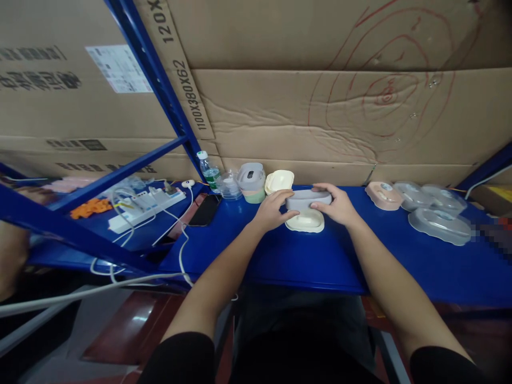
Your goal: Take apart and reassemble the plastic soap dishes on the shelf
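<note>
The place was a warehouse or stockroom: blue steel racking [160, 90] framed a blue desk [304, 261], large printed cardboard cartons [320, 106] were stacked behind, and a power strip [146, 208] trailed cables

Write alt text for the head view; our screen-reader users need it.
Left hand and right hand hold a grey lid over a cream tray on a blue shelf. More containers, a water bottle and a power strip sit around.

Fig.: materials & finish on blue shelf [304, 261]
Shelf painted metal, semi-gloss; grey lid [308, 198] & cream tray [306, 221] smooth matt plastic; back-edge cardboard [320, 117] creased, matt.
</note>
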`<state>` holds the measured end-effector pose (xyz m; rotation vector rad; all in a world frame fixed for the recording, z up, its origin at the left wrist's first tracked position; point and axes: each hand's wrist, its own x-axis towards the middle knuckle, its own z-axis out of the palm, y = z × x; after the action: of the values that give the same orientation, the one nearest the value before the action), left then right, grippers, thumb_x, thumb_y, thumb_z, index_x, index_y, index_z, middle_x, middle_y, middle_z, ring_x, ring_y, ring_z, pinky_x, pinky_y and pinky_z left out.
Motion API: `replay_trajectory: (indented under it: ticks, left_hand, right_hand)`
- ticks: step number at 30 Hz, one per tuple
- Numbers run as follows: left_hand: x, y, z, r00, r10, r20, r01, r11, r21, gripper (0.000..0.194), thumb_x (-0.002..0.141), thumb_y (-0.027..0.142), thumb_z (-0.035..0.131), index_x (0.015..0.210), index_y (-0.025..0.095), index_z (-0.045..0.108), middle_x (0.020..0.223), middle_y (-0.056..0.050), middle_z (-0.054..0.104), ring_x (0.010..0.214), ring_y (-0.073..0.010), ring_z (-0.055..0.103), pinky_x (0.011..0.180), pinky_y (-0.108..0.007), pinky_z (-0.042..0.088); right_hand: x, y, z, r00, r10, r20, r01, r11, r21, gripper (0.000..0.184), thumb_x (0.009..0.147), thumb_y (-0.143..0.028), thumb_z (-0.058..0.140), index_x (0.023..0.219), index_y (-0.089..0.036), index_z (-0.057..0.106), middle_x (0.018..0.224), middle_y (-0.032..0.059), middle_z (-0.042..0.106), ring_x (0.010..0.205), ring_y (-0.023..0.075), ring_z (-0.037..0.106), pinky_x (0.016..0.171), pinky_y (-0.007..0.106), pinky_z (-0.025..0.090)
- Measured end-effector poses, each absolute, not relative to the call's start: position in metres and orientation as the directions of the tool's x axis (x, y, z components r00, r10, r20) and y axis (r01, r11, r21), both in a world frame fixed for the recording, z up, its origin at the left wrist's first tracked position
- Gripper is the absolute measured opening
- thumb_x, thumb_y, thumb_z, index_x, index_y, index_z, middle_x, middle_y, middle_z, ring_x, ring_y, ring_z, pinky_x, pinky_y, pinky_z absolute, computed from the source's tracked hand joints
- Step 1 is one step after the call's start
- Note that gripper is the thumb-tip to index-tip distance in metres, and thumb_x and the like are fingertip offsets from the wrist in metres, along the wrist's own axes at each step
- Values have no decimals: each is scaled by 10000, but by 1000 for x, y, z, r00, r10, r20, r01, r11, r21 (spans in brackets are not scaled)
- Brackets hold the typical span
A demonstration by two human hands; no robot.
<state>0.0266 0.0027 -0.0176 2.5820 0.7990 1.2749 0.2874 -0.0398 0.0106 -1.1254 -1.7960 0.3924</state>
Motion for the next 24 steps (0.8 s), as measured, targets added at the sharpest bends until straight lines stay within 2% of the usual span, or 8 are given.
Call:
replay_trajectory:
  ticks: [3,7,9,11,14,18,21,24]
  left_hand:
    - [27,0,-15,494,562,663,352,-827,439,504,931,504,706,1313,182,639,1291,-147,717,1115,-255,713,986,-423,578]
    - [30,3,-15,439,690,575,242,-708,664,401,966,485,643,1204,164,682,1031,-88,774,893,-202,729,849,-348,587]
    - [32,6,-17,430,735,524,136,-626,768,390,989,495,593,1143,151,692,966,-78,774,851,-195,731,794,-326,592]
    - [32,8,-18,427,749,508,93,-595,799,409,1008,500,555,1156,145,691,960,-83,775,822,-192,733,759,-323,598]
    - [29,6,-16,390,703,595,202,-695,690,430,1032,455,531,1343,177,633,1153,-120,760,983,-220,740,870,-376,605]
    - [27,0,-9,509,473,720,297,-881,369,386,1067,406,476,1376,226,622,1509,-155,577,1342,-258,608,1096,-471,522]
    - [25,0,-4,591,346,728,308,-932,193,424,1010,537,572,1272,218,671,1538,-177,536,1371,-289,579,1097,-506,510]
    - [16,6,0,609,339,717,403,-911,89,495,920,644,662,1185,227,697,1478,-171,588,1334,-325,584,1067,-535,500]
  right_hand:
    - [292,-38,7,4,811,584,484,510,-711,605,846,-729,678,1166,-216,700,1005,89,776,884,270,735,793,421,584]
    - [295,-41,4,80,724,685,521,556,-648,790,911,-873,355,1175,-206,685,870,75,724,766,253,700,687,389,554]
    - [291,-46,7,72,683,726,572,568,-591,773,910,-857,406,1243,-208,660,881,77,724,802,266,706,708,393,555]
    - [284,-50,10,86,681,728,606,544,-580,642,947,-764,486,1245,-221,656,928,84,740,870,274,714,750,394,559]
    - [277,-49,13,160,720,675,585,482,-652,491,985,-667,516,1138,-233,687,961,80,748,920,268,707,778,390,562]
    - [281,-35,8,275,797,538,426,401,-811,478,922,-694,584,949,-229,689,834,41,695,740,223,660,622,355,556]
    - [282,-27,5,335,871,359,202,306,-930,498,862,-731,631,916,-237,654,665,-21,569,497,159,538,420,297,464]
    - [279,-26,5,301,906,297,82,285,-955,557,862,-770,600,1007,-235,654,641,-30,556,423,136,498,368,280,429]
